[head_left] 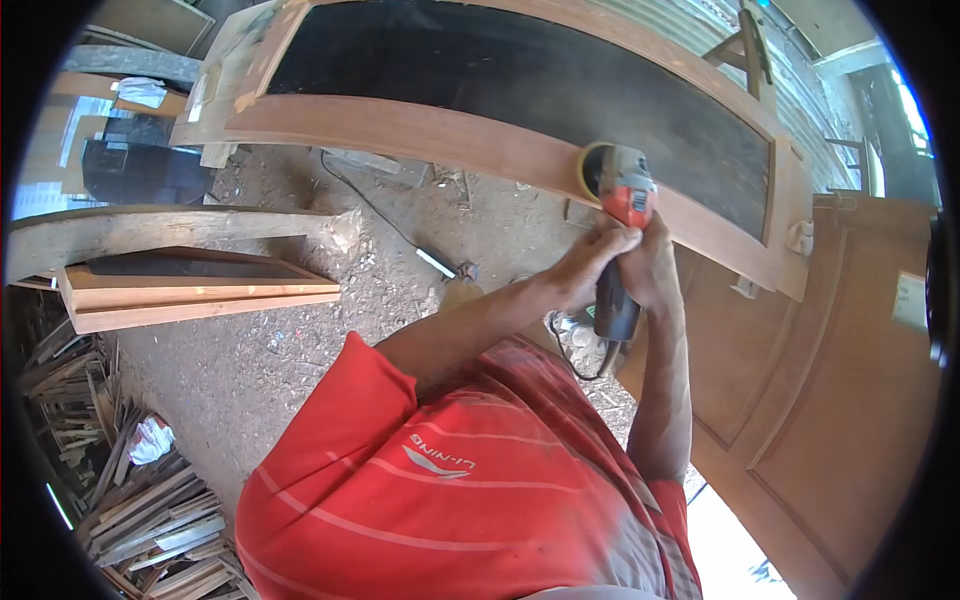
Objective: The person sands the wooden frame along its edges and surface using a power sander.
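Both of my hands are wrapped around an angle grinder (pixel 632 200) with a red and grey head, a dark body and a yellowish disc (pixel 594 172). My left hand (pixel 592 262) closes on it from the left, just below the head. On its right side, my right hand (pixel 650 262) grips the body. The disc is tilted at the near wooden rail of a long framed panel (pixel 420 128) with a dark inset; whether it touches cannot be seen clearly. From the grinder's lower end hangs a dark cord (pixel 580 374).
A brown panelled door (pixel 850 380) stands close on the right. At left are a rough beam (pixel 170 232), another wooden frame (pixel 200 297) and piled wood scraps (pixel 170 520). A cable (pixel 375 205) crosses the debris-strewn floor (pixel 270 350). Corrugated sheeting (pixel 660 45) lies behind.
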`<state>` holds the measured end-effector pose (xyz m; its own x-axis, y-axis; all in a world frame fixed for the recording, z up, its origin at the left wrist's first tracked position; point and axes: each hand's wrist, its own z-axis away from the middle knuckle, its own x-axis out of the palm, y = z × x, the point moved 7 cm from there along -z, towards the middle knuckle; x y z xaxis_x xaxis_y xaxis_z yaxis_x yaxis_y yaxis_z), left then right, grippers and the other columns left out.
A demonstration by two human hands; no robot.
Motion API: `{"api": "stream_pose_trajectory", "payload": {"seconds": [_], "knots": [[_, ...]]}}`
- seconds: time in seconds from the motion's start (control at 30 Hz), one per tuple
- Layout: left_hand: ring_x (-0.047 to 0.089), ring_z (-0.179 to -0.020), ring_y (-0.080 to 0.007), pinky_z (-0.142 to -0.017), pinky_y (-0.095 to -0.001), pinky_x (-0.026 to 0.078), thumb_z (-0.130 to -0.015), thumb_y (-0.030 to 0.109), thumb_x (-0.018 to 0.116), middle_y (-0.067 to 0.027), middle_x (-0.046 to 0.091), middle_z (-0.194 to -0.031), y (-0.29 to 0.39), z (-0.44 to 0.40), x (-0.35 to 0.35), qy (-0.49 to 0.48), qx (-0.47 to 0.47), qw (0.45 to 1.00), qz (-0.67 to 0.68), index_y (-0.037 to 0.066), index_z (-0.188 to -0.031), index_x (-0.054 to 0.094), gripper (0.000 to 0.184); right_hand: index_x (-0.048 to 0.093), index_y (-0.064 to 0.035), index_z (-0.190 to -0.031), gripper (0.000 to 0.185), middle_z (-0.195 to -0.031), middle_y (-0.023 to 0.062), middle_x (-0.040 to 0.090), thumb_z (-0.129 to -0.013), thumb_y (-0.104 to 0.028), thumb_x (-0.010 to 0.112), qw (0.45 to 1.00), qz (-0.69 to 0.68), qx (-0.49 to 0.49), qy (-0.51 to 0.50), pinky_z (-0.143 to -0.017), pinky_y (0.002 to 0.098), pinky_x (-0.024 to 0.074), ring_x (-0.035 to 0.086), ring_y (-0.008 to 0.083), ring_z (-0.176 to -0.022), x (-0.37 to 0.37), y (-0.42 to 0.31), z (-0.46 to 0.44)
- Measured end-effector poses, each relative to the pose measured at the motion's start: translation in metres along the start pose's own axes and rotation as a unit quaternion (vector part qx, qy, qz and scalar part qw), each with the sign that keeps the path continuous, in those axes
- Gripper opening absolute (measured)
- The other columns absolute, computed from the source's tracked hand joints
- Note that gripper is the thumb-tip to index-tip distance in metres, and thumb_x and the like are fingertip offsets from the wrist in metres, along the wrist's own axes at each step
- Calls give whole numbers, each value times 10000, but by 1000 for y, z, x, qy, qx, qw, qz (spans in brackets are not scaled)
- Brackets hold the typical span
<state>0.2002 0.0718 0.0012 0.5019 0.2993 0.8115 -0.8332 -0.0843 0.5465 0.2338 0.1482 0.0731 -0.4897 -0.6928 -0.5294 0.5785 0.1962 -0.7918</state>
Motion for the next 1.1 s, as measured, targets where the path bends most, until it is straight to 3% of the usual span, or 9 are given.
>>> {"api": "stream_pose_trajectory", "payload": {"seconds": [0.23, 0.33, 0.43, 0.47, 0.57, 0.83, 0.93, 1.03, 1.1], "knots": [[601, -1221, -155, -1079, -353, 465, -1021, 505, 591, -66, 625, -1296, 113, 81, -83, 149, 35, 988, -10, 66, -1415, 523, 594, 551, 147, -1142, 616, -983, 348, 714, -902, -402, 693, 991, 89, -53, -84, -887, 517, 567, 728, 481, -989, 134, -77, -27], [624, -1223, -176, -1056, -384, 495, -1040, 472, 566, -60, 634, -1317, 141, 100, -110, 140, 62, 988, -3, 102, -1414, 516, 528, 504, 167, -1179, 635, -1003, 370, 705, -911, -389, 654, 988, 96, -42, -113, -899, 532, 562, 711, 507, -1011, 160, -117, -20], [620, -1230, -168, -1055, -385, 498, -1036, 477, 570, -58, 632, -1319, 136, 98, -104, 156, 44, 986, -37, 101, -1423, 503, 543, 488, 178, -1209, 660, -1015, 382, 697, -909, -383, 662, 988, 100, -15, -114, -895, 538, 560, 704, 507, -1036, 154, -106, -20], [624, -1222, -163, -1052, -379, 500, -1037, 468, 570, -55, 634, -1315, 127, 91, -94, 153, 26, 988, -23, 103, -1425, 501, 537, 578, 146, -1109, 648, -1008, 338, 724, -898, -447, 736, 994, 92, -44, -47, -839, 503, 570, 743, 445, -980, 144, -88, -22], [590, -1256, -170, -1094, -382, 456, -1050, 426, 560, -60, 624, -1319, 73, 52, -71, 68, -40, 997, -5, 74, -1421, 506, 514, 526, 173, -1198, 708, -1026, 373, 701, -887, -433, 719, 997, 70, 12, -12, -892, 525, 558, 716, 471, -1058, 90, -52, -12], [511, -1296, -165, -1152, -361, 357, -1028, 419, 597, -82, 562, -1352, -3, -6, 42, -81, -51, 990, -105, 46, -1405, 520, 535, 676, 19, -1181, 471, -1003, 165, 747, -925, -374, 715, 986, -49, 56, 149, -791, 389, 557, 722, 264, -926, -33, 31, 36], [505, -1309, -188, -1156, -376, 358, -1015, 453, 609, -101, 522, -1401, -33, -18, 42, -110, -136, 977, -121, 57, -1459, 470, 611, 683, 1, -1181, 366, -997, 117, 739, -954, -286, 681, 980, -80, 119, 135, -800, 349, 548, 690, 160, -936, -45, 42, 41], [500, -1332, -193, -1147, -375, 375, -1018, 470, 604, -106, 519, -1412, -22, -15, 34, -106, -122, 983, -83, 82, -1487, 451, 627, 681, -5, -1194, 367, -1016, 117, 748, -964, -290, 662, 982, -114, 90, 118, -814, 363, 552, 693, 174, -949, -31, 20, 36], [503, -1341, -191, -1130, -373, 402, -1031, 464, 592, -106, 531, -1410, 8, -10, 13, -67, -39, 991, -110, 76, -1483, 456, 611, 696, -15, -1182, 423, -1049, 205, 756, -945, -363, 666, 994, -24, 26, 107, -824, 415, 551, 738, 289, -989, -11, 13, 17]]}}
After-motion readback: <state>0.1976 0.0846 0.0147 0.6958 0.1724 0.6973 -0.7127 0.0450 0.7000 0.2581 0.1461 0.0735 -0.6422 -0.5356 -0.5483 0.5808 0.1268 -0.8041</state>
